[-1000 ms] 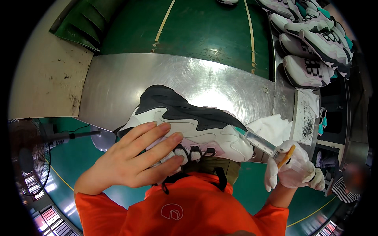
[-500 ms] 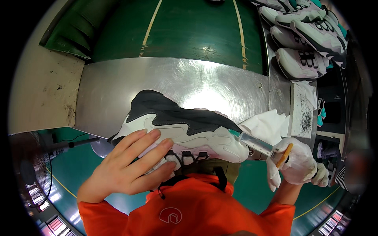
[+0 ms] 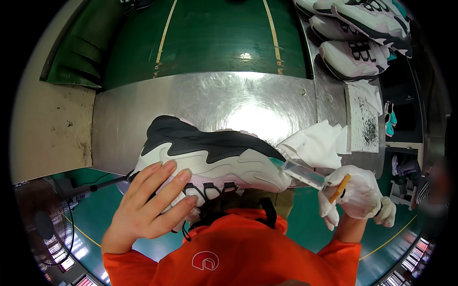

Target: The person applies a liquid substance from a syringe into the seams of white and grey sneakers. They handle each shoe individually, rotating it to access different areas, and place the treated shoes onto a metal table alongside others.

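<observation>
A white, grey and black sneaker lies on its side, sole toward the far side, at the near edge of a metal table. My bare left hand rests flat on its heel and laces, fingers spread. My right hand wears a white glove and grips a clear plastic tool with an orange piece, its tip against the sneaker's toe.
White cloths lie by the toe, beside a smudged white sheet. Several finished sneakers are stacked at the far right. A fan stands low on the left. Green floor with yellow lines lies beyond the table.
The sneaker and both hands sit slightly lower and more central in view as my head shifted. My right hand keeps the tool at the toe; my left hand stays on the shoe.
</observation>
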Available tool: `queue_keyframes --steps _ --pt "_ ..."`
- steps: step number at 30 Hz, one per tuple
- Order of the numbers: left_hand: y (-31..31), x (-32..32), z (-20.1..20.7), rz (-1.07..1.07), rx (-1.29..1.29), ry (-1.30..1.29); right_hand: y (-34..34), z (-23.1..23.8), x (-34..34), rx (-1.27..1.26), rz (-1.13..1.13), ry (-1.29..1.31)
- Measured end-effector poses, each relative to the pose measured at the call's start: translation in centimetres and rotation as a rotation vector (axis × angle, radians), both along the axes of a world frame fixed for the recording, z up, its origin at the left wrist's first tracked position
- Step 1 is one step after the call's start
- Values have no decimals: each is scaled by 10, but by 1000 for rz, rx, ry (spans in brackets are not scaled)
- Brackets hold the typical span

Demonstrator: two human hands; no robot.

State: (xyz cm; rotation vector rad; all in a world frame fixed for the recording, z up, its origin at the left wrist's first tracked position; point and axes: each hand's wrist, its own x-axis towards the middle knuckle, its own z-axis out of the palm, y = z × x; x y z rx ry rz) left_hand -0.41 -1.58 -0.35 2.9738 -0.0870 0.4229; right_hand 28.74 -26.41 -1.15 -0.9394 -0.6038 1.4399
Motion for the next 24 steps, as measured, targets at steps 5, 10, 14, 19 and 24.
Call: queue_keyframes --steps 5,10,14,19,24 --pt "-4 -1 1 5 8 12 -11 -10 -1 47 -41 72" --pt "-18 -6 2 53 29 30 -19 -22 -4 161 -94 -25" --pt "-32 -8 -2 84 74 12 -26 -32 -16 133 -225 16" --pt "-47 -16 -8 130 108 -1 -35 -42 -31 78 -335 123" --pt "-52 -19 -16 128 122 -28 -50 -45 -46 -20 -442 -34"
